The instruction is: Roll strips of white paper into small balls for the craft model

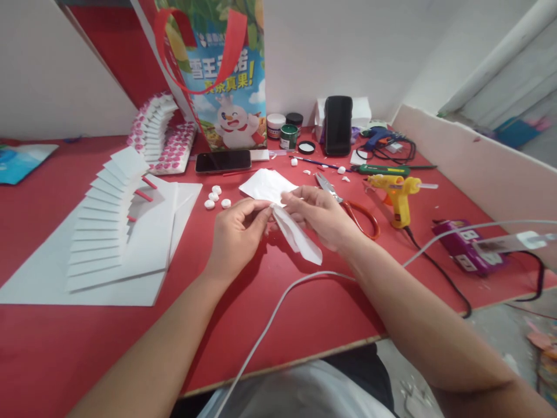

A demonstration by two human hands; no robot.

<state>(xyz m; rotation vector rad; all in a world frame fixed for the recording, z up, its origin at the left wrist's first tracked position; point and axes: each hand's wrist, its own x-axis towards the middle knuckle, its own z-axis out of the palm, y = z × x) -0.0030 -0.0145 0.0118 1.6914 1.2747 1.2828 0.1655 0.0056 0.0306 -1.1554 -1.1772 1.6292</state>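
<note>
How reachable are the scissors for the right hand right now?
Probably yes: the scissors lie on the table right beside the right hand, nothing between, but its fingers hold the white paper strip.

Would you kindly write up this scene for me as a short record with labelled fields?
Surface: red table
Left hand: pinches the upper end of the white strip
Right hand: grips the same strip from the other side
Strip: slants down to the right, below the right hand
Near hands: white sheet, orange-handled scissors, small white pellets
Right side: yellow glue gun, purple power strip
Left side: white stepped model
Back: black phone, printed bag
</note>
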